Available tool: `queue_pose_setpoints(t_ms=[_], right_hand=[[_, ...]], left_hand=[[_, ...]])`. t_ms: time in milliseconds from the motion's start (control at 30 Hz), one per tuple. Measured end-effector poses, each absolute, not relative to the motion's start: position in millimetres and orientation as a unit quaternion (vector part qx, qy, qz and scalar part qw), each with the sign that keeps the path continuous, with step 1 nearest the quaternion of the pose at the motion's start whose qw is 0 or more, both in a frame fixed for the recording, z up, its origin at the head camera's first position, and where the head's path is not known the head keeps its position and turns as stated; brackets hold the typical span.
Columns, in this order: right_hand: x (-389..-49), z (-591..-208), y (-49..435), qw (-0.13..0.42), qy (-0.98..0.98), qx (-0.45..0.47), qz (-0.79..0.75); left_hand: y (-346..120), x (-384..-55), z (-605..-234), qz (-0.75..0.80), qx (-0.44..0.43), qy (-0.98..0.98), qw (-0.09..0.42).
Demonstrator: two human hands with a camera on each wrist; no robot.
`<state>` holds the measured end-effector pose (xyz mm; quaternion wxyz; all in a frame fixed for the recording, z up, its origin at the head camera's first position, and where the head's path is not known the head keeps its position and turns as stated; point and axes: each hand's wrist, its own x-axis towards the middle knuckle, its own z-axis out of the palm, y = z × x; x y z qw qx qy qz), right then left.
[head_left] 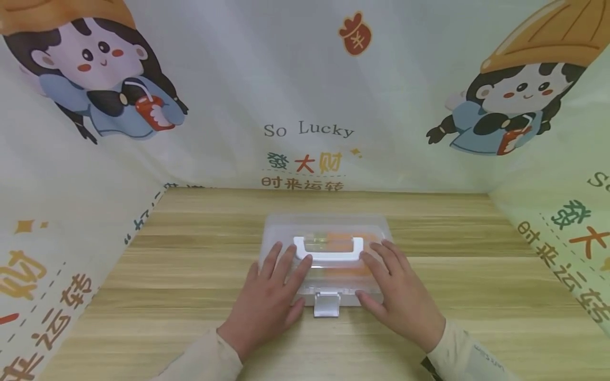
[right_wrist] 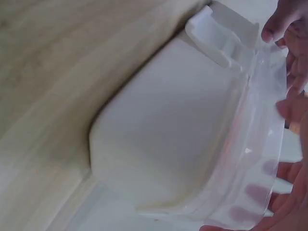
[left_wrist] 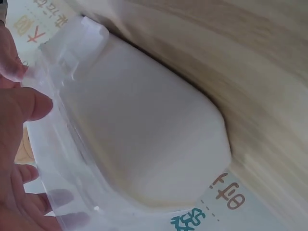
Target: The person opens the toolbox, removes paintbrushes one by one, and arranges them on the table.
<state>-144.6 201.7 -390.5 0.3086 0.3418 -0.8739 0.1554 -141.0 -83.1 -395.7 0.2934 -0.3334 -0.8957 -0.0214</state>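
A plastic storage box [head_left: 281,225] with a clear lid and white base stands on the wooden table, orange and yellow-green contents showing through the lid. Its white carry handle [head_left: 329,256] lies flat on top. At the front, the white latch [head_left: 326,305] hangs swung outward. My left hand [head_left: 269,296] rests with spread fingers on the lid's left side, and my right hand [head_left: 397,291] does likewise on the right. In the left wrist view the thumb [left_wrist: 36,104] touches the lid's front edge above the white base [left_wrist: 144,125]. The right wrist view shows fingertips through the lid [right_wrist: 255,159].
The wooden table [head_left: 190,264] extends around the box on every side. Printed cloth [head_left: 229,79] with cartoon figures and lettering hangs at the back and along both sides, meeting the table's edges.
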Motion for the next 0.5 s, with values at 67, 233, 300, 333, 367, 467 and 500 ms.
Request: queue_pose_setpoints(t_ms=[67,233,300,333,367,467,500], right_hand=[[-146,-387,201,0.306,-0.869,0.352,0.164],[-152,-379,203,0.303,-0.862,0.366,0.174],[-155,-376,205,0.306,-0.862,0.368,0.169],[-156,-376,205,0.309,-0.86,0.369,0.166],[-158,-375,206,0.313,-0.859,0.37,0.162],[-160,-373,208,0.329,-0.857,0.369,0.147],[-161,-372,208,0.336,-0.855,0.368,0.141]], left_hand=[[-82,-142,-394,-0.025,-0.328,-0.896,0.299],[-83,-150,-383,-0.033,-0.331,-0.886,0.323],[-84,-153,-379,-0.03,-0.334,-0.883,0.329],[-84,-155,-376,-0.029,-0.336,-0.882,0.329],[-84,-156,-374,-0.027,-0.336,-0.882,0.329],[-84,-159,-368,-0.018,-0.338,-0.883,0.325],[-84,-161,-366,-0.017,-0.338,-0.884,0.324]])
